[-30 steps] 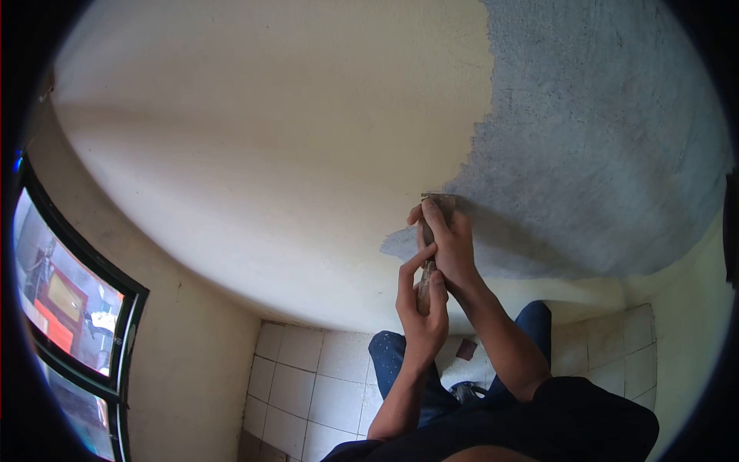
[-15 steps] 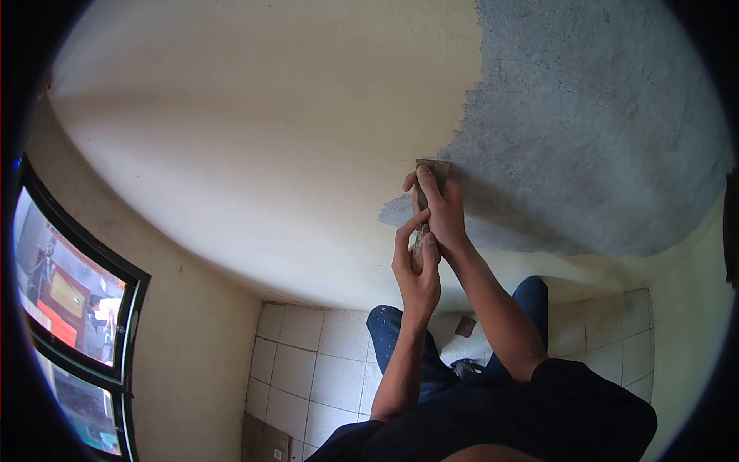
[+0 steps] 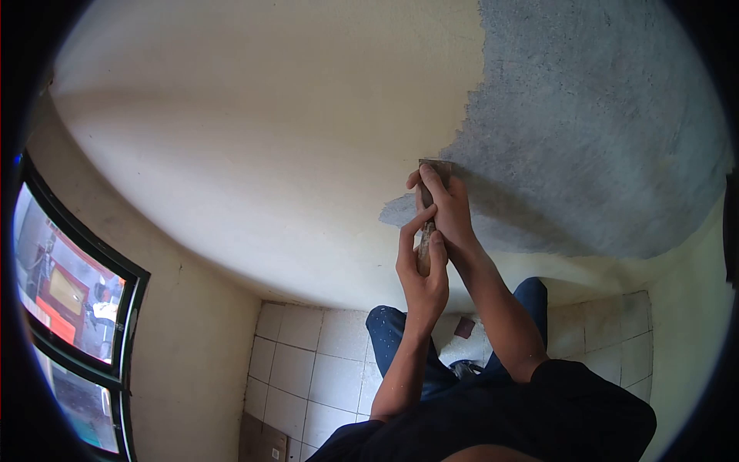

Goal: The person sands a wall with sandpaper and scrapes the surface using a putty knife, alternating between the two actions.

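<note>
A scraper (image 3: 424, 258) with a worn handle and a flat, wide blade lies against the wall between my hands. My right hand (image 3: 448, 202) is closed round its upper part, thumb pressed onto the blade. Lower down, my left hand (image 3: 423, 269) grips the handle's end, fingers and thumb wrapped on it. The blade's edge touches the ragged border where cream paint (image 3: 323, 138) meets the bare grey surface (image 3: 585, 138). A small grey strip shows left of my right hand. Part of the handle is hidden by my fingers.
White floor tiles (image 3: 289, 369) run along the wall's foot, with a small dark reddish piece (image 3: 464, 327) lying between my knees. A dark-framed window (image 3: 77, 285) is at the left. A brown board (image 3: 262, 440) sits at the lower left.
Both hands and the scraper have shifted very slightly to the right. The grip and the painted border look about the same.
</note>
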`<state>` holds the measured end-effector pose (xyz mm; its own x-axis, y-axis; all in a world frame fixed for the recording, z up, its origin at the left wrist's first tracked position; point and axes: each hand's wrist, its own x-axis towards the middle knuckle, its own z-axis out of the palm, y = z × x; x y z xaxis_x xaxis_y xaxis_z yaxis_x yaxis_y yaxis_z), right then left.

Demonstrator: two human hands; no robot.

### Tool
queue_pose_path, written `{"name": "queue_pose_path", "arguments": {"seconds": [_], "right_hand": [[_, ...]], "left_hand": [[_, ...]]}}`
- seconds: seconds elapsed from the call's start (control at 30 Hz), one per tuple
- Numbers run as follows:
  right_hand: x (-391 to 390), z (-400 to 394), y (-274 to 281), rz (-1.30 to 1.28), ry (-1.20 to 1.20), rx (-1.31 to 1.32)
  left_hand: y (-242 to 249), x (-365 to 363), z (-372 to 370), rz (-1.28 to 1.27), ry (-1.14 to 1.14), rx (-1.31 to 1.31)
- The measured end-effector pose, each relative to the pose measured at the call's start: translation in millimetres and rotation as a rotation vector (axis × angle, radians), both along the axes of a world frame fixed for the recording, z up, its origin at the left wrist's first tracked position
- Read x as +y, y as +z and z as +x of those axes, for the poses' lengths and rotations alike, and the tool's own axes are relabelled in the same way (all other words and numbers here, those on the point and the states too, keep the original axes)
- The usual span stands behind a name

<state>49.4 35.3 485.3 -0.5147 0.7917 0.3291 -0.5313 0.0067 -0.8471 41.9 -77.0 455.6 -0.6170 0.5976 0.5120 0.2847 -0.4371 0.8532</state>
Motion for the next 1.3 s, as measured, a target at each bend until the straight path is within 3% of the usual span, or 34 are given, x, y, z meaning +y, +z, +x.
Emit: {"name": "queue_pose_path", "arguments": {"seconds": [0.53,1.3], "right_hand": [[8,1,-6,0.168,-0.091,-0.110],[5,2,1,0.096,-0.038,-0.123]], "left_hand": [[-20,15,1,0.034,0.008,-0.061],[1,-1,9,-0.005,-0.027,-0.107]]}}
